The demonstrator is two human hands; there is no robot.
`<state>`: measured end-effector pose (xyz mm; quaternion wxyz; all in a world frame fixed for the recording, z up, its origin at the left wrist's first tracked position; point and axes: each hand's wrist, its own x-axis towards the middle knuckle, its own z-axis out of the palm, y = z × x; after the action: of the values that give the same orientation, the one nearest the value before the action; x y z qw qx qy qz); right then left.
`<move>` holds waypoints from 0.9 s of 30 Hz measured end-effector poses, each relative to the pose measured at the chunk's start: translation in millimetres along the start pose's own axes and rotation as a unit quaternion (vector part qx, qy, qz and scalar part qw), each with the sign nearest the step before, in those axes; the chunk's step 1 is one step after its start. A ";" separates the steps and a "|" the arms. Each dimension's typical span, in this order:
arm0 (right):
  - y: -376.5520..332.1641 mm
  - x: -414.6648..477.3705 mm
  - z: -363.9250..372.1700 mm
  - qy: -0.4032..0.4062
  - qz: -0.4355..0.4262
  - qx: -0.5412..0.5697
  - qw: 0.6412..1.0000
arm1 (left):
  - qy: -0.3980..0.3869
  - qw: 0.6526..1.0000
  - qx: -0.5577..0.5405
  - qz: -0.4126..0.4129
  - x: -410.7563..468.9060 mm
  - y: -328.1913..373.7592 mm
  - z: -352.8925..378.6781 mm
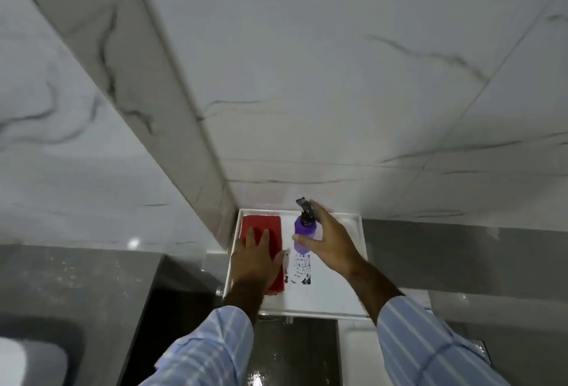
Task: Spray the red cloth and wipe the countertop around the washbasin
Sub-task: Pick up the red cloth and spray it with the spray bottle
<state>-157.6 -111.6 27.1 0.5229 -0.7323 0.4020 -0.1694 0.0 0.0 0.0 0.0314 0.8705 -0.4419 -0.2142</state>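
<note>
A folded red cloth (261, 228) lies at the left side of a white tray-like shelf (335, 293) against the marble wall. My left hand (255, 259) rests flat on the cloth with fingers spread. A purple spray bottle (302, 235) with a black nozzle stands upright in the middle of the shelf. My right hand (329, 241) wraps around the bottle from the right, thumb across its front and a finger up by the nozzle. The washbasin (18, 352) shows only as a blurred edge at the lower left, set in the grey countertop (76, 278).
White marble wall tiles fill the upper view, with a protruding marble column (159, 102) left of the shelf. A black printed pattern (301, 268) marks the shelf surface below the bottle. Dark wet floor (292, 352) lies beneath the shelf.
</note>
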 end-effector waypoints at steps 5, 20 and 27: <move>10.7 21.0 23.1 0.059 0.008 0.049 0.997 | -0.012 0.998 0.029 -0.051 13.6 5.1 27.9; -12.5 22.5 4.0 0.149 0.015 0.173 0.973 | -0.100 0.695 -0.703 -0.109 18.2 -3.3 -27.1; -55.6 -14.2 -33.6 -0.027 0.035 0.195 0.980 | -0.193 0.456 -0.859 -0.131 -22.6 -16.3 -43.2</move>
<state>-166.0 -114.7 93.0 0.6717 -0.6064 0.3723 -0.2061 17.9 21.8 43.0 0.6484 0.3863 0.0907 -0.6497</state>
